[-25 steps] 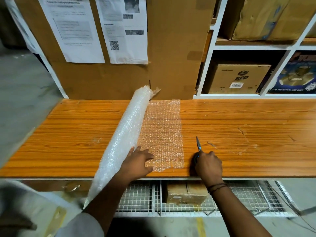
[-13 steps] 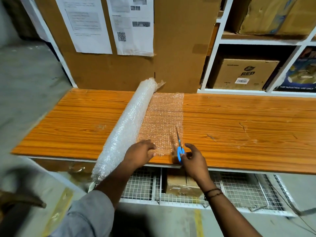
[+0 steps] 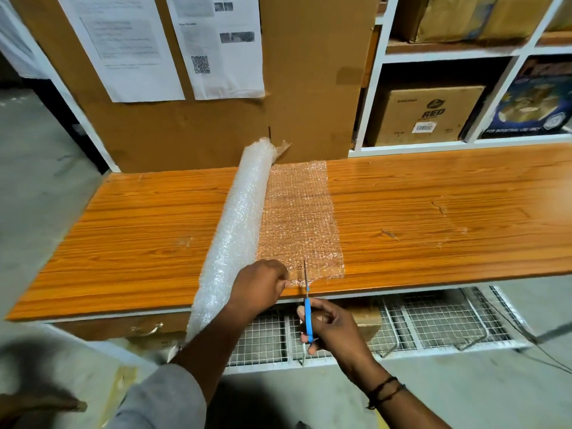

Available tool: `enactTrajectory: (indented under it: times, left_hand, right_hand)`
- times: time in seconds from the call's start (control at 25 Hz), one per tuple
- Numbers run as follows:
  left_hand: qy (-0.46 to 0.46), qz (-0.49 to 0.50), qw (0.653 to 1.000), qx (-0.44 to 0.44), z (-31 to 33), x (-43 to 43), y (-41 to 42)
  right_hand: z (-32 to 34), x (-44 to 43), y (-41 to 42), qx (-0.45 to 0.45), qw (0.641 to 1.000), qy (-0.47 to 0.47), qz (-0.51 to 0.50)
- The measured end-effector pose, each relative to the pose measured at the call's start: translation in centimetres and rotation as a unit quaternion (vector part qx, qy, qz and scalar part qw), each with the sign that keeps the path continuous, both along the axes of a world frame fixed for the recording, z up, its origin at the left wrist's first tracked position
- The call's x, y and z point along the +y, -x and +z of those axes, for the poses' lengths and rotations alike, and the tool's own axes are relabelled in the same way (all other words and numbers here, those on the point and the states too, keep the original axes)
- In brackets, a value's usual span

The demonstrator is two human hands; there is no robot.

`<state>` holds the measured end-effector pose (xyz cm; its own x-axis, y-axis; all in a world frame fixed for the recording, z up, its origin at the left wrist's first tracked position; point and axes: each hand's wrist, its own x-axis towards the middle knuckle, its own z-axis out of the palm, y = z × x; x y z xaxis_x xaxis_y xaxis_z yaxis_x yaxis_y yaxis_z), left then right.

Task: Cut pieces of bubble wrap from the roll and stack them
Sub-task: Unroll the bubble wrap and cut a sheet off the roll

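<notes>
A roll of bubble wrap [image 3: 238, 224] lies slanted across the orange wooden table [image 3: 433, 218], its near end hanging past the front edge. A flat sheet [image 3: 301, 218] is unrolled from it to the right. My left hand [image 3: 258, 289] pinches the sheet's near edge beside the roll. My right hand [image 3: 331, 326], in front of the table edge, grips blue-handled scissors [image 3: 308, 311]. Their blades point away from me and sit at the sheet's near edge, just right of my left hand.
A large cardboard box [image 3: 216, 125] with taped paper sheets stands behind the table. White shelving [image 3: 371, 97] at the right back holds more boxes. A wire-mesh rack [image 3: 402, 329] sits under the table.
My right hand swung the scissors from the bare table right of the sheet to the sheet's near edge and drew back off the table. My left hand went from lying flat to pinching the edge.
</notes>
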<state>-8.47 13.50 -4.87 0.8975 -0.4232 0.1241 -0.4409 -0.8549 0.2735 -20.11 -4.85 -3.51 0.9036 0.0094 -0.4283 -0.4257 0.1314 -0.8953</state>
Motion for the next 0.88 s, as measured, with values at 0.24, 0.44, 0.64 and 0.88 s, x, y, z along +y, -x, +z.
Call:
enactTrajectory:
  times: [0.24, 0.44, 0.64, 0.88]
  left_hand:
    - [0.007, -0.009, 1.000, -0.016, -1.2, 0.5, -0.5]
    - [0.035, -0.010, 0.999, -0.025, -1.8, 0.7, -0.6]
    - [0.047, 0.005, 0.998, -0.033, -2.1, 0.5, -0.5]
    - [0.064, 0.029, 0.997, -0.034, -2.2, 0.3, -0.3]
  right_hand:
    - [0.1, 1.6, 1.4, 0.001, 1.000, 0.007, -0.004]
    - [0.3, 2.1, 2.1, 0.013, 1.000, 0.010, 0.010]
    - [1.0, 2.9, 2.4, 0.019, 1.000, 0.018, 0.011]
    - [0.8, 3.1, 2.4, 0.018, 0.999, 0.026, 0.004]
